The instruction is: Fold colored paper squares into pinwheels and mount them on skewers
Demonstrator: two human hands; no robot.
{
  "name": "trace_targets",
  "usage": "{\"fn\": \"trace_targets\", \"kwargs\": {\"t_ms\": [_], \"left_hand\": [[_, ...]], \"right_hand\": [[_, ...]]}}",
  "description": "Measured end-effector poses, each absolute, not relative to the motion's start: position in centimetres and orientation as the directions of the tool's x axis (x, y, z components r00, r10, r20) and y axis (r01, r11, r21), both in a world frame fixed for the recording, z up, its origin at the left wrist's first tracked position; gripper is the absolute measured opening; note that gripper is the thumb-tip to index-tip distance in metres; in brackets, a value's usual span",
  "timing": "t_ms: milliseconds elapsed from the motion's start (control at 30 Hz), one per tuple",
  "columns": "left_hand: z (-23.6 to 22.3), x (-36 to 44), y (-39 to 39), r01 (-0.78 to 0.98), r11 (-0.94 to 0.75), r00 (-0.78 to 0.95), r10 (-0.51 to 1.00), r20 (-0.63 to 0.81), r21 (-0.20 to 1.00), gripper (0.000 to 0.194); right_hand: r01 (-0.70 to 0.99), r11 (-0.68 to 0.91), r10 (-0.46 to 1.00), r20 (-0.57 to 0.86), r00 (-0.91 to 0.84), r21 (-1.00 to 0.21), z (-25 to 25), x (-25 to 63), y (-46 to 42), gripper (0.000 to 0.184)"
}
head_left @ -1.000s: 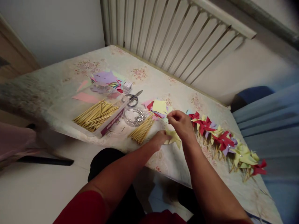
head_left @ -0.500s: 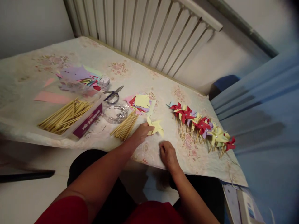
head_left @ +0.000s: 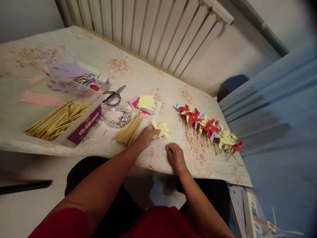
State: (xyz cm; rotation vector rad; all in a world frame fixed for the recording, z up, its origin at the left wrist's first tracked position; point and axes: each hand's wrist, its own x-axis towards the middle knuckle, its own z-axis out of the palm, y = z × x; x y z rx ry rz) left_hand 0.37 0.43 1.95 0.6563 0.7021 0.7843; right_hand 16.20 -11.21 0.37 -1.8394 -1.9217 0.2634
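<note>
My left hand (head_left: 147, 136) pinches a pale yellow paper pinwheel (head_left: 161, 129) by one side, just above the tablecloth. To its right, my right hand (head_left: 176, 156) rests near the table's front edge with its fingers curled in. Whatever those fingers may hold is hidden. A fanned bundle of thin wooden sticks (head_left: 129, 129) lies left of my left hand. Behind the bundle is a pile of coloured paper squares (head_left: 147, 103), a yellow one on top. A round clear dish (head_left: 117, 115) of small silvery pieces stands beside the sticks.
Scissors (head_left: 114, 95) lie behind the dish. At left stands a clear plastic box (head_left: 97, 105) of sticks, with paper scraps (head_left: 66, 70) and a small white box (head_left: 103, 79) behind. Finished pinwheels on sticks (head_left: 210, 127) line the right side. A blue curtain (head_left: 272, 132) hangs there.
The whole view has shifted slightly, so the table's contents appear further left and higher. My left hand keeps its pinch on the pinwheel, and my right hand stays curled beside it.
</note>
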Motion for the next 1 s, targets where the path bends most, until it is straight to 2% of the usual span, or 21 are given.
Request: {"fn": "trace_targets", "kwargs": {"t_ms": [100,433,667,767,1000], "left_hand": [[1.9,0.3,0.4,-0.393,0.54,0.522,0.797,-0.303,0.745,0.016],[1.5,0.2,0.5,-0.382,0.529,0.531,0.797,-0.289,0.757,0.027],[1.6,0.3,0.5,-0.388,0.528,0.532,0.797,-0.284,0.755,0.033],[1.4,0.5,0.5,-0.387,0.507,0.512,0.813,-0.278,0.77,0.032],[0.9,0.4,0.5,-0.36,0.505,0.522,0.806,-0.279,0.784,0.039]], "right_hand": [[0.887,0.061,0.983,0.18,0.026,-0.458,0.6,16.2,-11.0,0.016],[0.918,-0.079,0.988,0.095,0.125,-0.388,1.3,16.1,-10.7,0.014],[0.966,-0.135,0.99,0.018,0.143,-0.222,2.3,15.0,-10.4,0.017],[0.974,-0.148,0.989,-0.012,0.148,-0.17,2.7,14.7,-10.1,0.016],[0.981,-0.103,0.994,0.01,0.106,-0.162,2.4,14.8,-10.2,0.017]]}}
